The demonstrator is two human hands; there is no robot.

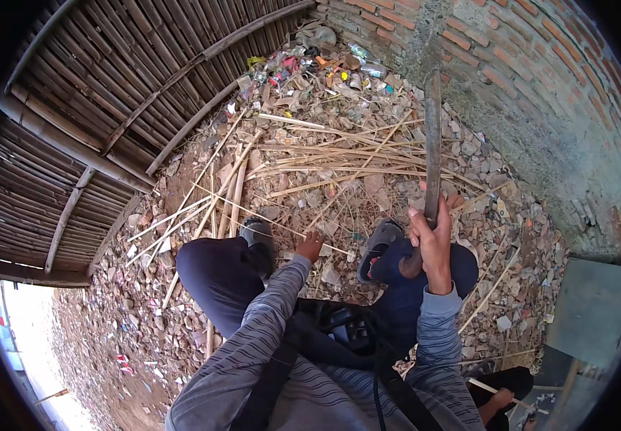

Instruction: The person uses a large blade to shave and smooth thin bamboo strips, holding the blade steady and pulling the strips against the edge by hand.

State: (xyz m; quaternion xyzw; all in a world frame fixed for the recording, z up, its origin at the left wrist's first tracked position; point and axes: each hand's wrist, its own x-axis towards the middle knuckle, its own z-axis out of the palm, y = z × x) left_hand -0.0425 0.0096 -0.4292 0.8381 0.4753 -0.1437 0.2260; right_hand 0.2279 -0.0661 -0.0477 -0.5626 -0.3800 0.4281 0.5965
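Holding knife (432, 136), right hand (436, 241); holding strip (274, 222), left hand (310, 246).

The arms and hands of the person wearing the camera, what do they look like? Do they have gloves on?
No gloves: the left hand and right hand are both bare. The left sleeve and right sleeve are long and grey, with thin, dark wavy stripes, and reach about to the wrists.
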